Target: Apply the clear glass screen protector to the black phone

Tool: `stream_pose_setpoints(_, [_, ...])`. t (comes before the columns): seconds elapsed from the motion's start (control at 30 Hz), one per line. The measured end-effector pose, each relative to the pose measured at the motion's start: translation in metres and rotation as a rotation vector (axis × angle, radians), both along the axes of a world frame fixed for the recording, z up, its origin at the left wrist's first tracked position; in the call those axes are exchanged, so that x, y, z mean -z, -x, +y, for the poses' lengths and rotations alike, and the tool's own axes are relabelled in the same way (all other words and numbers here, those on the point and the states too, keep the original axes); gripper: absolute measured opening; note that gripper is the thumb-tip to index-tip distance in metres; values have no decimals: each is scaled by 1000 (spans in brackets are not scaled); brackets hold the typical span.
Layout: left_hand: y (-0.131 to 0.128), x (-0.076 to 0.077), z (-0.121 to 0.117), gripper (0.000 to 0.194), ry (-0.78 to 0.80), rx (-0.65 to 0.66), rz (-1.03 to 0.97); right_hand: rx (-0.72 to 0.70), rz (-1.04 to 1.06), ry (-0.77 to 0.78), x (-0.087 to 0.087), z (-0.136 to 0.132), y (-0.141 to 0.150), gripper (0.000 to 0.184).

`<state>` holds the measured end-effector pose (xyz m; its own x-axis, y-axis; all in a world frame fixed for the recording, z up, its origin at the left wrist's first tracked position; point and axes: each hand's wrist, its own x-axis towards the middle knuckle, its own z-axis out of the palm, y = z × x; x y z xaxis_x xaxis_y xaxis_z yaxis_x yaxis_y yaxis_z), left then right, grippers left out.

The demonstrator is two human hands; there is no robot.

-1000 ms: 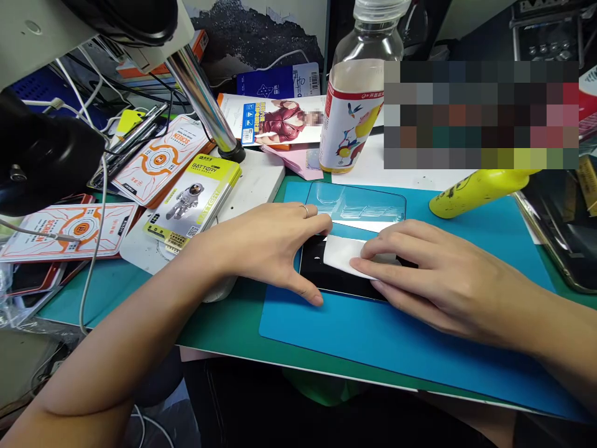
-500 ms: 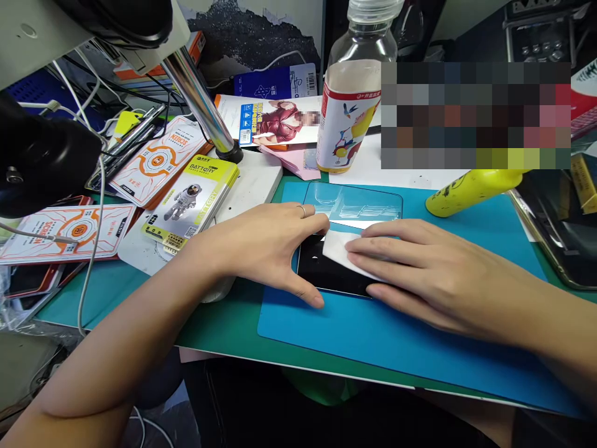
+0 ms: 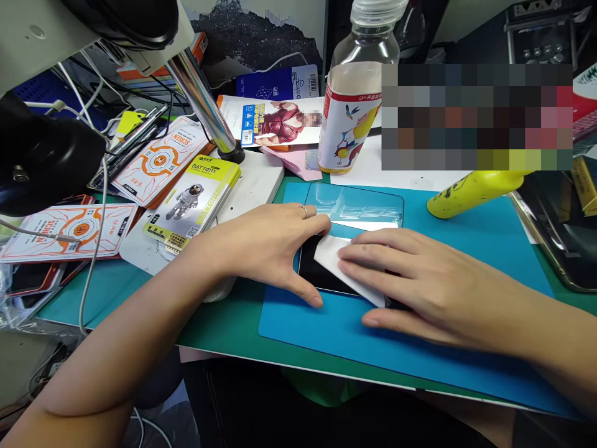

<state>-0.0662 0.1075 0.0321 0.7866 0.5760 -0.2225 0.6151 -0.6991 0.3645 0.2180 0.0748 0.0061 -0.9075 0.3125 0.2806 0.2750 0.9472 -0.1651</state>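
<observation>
A black phone point(image 3: 311, 264) lies screen up on the blue mat point(image 3: 298, 323). My left hand point(image 3: 261, 246) spans its left end, fingers curled at the far edge and thumb along the near edge. Flat on the glass rests a folded white wipe point(image 3: 329, 252), slanting across the screen and over its near edge. My right hand point(image 3: 415, 280) presses the wipe down under its fingers, with the thumb apart over the mat. The phone's right part is hidden beneath this hand. Just behind the phone is a clear glass-like sheet point(image 3: 357, 205).
A bottle with a printed label point(image 3: 349, 118) stands at the back, and a yellow bottle point(image 3: 466, 196) leans to the right. On the left are a microscope stand post point(image 3: 205, 99), a yellow battery pack point(image 3: 191, 199) and screen boxes point(image 3: 74, 230). Another device point(image 3: 564, 242) lies far right.
My right hand has slid the wipe left and toward me across the screen, turning it more slanted. Its thumb has moved off the phone's near edge. My left hand keeps its place.
</observation>
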Motion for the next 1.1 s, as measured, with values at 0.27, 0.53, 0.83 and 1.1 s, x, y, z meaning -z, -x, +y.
stream_pose_setpoints(0.27, [0,1,0,82,6,-9,12,7,40,32,-3,4,-10,32])
stream_pose_setpoints(0.53, [0,2,1,81,11,-7,-8,-74,46,123,-9,-1,-2,35])
stream_pose_setpoints(0.83, [1,4,1,77,9,-4,-37,-2,12,18,6,0,8,65])
stream_pose_setpoints(1.1, [3,4,5,91,97,-53,-118,-10,-5,-36,7,-2,13,62])
